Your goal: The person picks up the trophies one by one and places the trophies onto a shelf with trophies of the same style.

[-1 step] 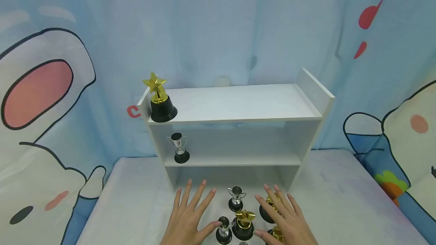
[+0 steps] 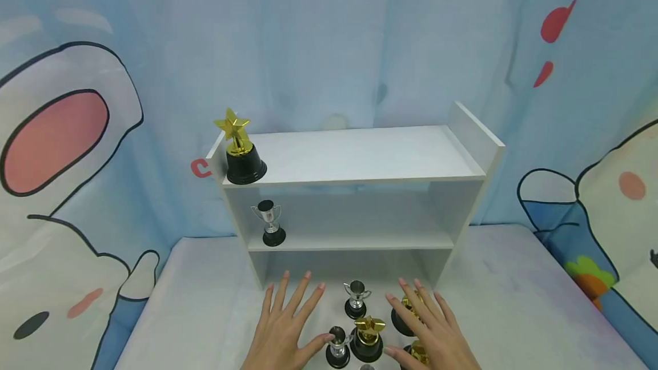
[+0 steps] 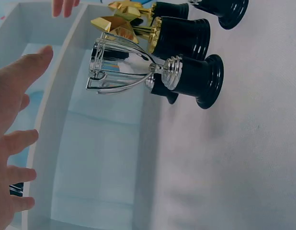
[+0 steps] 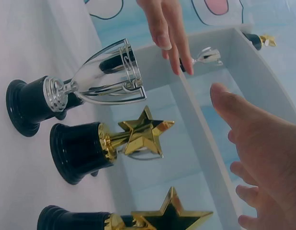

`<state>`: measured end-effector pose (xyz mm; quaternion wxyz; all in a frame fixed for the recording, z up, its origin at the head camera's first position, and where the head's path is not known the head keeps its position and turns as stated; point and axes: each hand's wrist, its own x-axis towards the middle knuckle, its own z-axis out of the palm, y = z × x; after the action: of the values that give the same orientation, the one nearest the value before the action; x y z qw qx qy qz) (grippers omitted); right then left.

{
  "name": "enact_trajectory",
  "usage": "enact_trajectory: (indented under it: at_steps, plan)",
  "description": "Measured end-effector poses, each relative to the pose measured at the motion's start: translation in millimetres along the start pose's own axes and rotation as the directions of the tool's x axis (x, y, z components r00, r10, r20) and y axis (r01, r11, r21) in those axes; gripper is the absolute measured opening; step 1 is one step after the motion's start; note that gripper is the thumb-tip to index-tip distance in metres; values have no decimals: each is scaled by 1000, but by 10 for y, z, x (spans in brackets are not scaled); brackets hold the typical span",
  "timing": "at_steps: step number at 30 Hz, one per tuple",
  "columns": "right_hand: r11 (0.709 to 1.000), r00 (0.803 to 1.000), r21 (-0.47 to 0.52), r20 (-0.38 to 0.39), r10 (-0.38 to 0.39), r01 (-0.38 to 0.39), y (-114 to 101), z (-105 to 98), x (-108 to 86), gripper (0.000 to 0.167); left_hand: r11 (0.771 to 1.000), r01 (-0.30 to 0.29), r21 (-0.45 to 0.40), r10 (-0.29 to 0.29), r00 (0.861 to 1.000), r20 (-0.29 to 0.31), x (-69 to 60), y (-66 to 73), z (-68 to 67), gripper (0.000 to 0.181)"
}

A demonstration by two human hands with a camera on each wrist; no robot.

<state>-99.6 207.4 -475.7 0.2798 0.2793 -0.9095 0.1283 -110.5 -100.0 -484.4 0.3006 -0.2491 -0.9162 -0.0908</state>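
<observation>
My left hand (image 2: 284, 327), fingers spread and holding nothing, hovers left of a small silver cup trophy (image 2: 337, 348); its thumb tip overlaps the cup's edge in the head view. On the right, my right hand (image 2: 433, 330) is spread over gold star trophies (image 2: 402, 322), partly hiding them. Between the hands stand a gold star trophy (image 2: 367, 340) and, behind it, another silver cup (image 2: 356, 300). In the right wrist view a silver cup (image 4: 97, 79) and a gold star (image 4: 147, 130) stand beside the empty-fingered right hand (image 4: 267, 158).
A white shelf unit (image 2: 354, 242) stands behind the trophies. Its top board bears a gold star trophy (image 2: 244, 156) at the left end; a silver cup (image 2: 269, 222) stands on the middle board's left. Blue printed cloth (image 2: 319, 44) hangs behind the pale table (image 2: 519, 301).
</observation>
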Motion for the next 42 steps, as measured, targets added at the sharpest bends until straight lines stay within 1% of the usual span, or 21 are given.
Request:
enact_trajectory:
  at_steps: [3, 5, 6, 8, 10, 11, 12, 15, 17, 19, 21, 24, 25, 27, 29, 32, 34, 36, 40, 41, 42]
  plan:
    - [1000, 1000, 1, -6, -4, 4, -17, 15, -9, 88, 1000, 11, 9, -11, 1000, -28, -28, -15, -11, 75]
    - [1000, 1000, 7, -19, -6, 6, -23, 29, -20, 88, 1000, 27, 9, -26, 997, -79, -38, -35, -17, 72]
    - [1000, 1000, 18, -28, -3, 3, -27, 32, -24, 87, 999, 40, -10, -41, 992, -120, -39, -47, -16, 70]
    - [999, 998, 51, -57, 6, -3, -32, 35, -32, 82, 994, 77, -83, -92, 974, -206, -24, -74, -25, 62]
    - [996, 996, 91, -88, 26, -18, -33, 26, -36, 77, 977, 127, -169, -171, 946, -277, 4, -110, -50, 47]
    - [994, 994, 109, -102, 39, -28, -34, 19, -38, 75, 966, 153, -208, -213, 928, -307, 26, -134, -70, 41]
    - [991, 992, 125, -114, 51, -37, -39, 8, -35, 74, 954, 179, -243, -255, 907, -335, 52, -163, -90, 39]
    - [987, 989, 148, -128, 77, -58, -45, -13, -41, 72, 914, 254, -316, -368, 847, -384, 159, -284, -143, 51]
    - [986, 988, 153, -125, 86, -67, -53, -20, -50, 73, 887, 281, -366, -425, 805, -413, 249, -380, -158, 56]
    - [985, 988, 157, -123, 97, -77, -58, -21, -73, 74, 851, 300, -431, -484, 768, -419, 342, -469, -155, 56]
    - [982, 986, 164, -117, 117, -97, -61, -19, -99, 76, 811, 319, -491, -537, 738, -407, 435, -546, -144, 55]
    - [976, 982, 181, -120, 147, -124, -67, -14, -139, 78, 754, 355, -552, -604, 706, -370, 559, -646, -120, 54]
    - [973, 980, 190, -121, 157, -132, -70, -13, -149, 79, 739, 364, -568, -619, 700, -356, 593, -681, -112, 54]
    - [971, 978, 188, -120, 174, -149, -88, -14, -164, 80, 714, 372, -594, -638, 694, -333, 641, -746, -104, 54]
    - [967, 974, 189, -112, 196, -172, -110, -20, -172, 80, 696, 368, -616, -646, 695, -316, 667, -804, -101, 54]
    - [959, 970, 186, -76, 230, -213, -143, -24, -178, 79, 678, 354, -644, -650, 698, -301, 684, -874, -108, 54]
    - [952, 967, 197, -56, 250, -235, -154, -21, -182, 79, 660, 349, -665, -661, 691, -293, 695, -906, -117, 53]
    - [949, 965, 209, -57, 254, -238, -155, -13, -193, 79, 634, 336, -697, -677, 676, -290, 711, -931, -127, 51]
    - [947, 960, 219, -104, 261, -233, -155, 7, -235, 79, 576, 314, -755, -717, 637, -283, 747, -954, -155, 44]
    - [947, 958, 221, -116, 262, -233, -156, 13, -247, 80, 565, 310, -765, -727, 626, -283, 753, -959, -163, 43]
    - [946, 956, 225, -128, 265, -233, -158, 18, -257, 80, 559, 312, -769, -735, 615, -285, 760, -959, -173, 42]
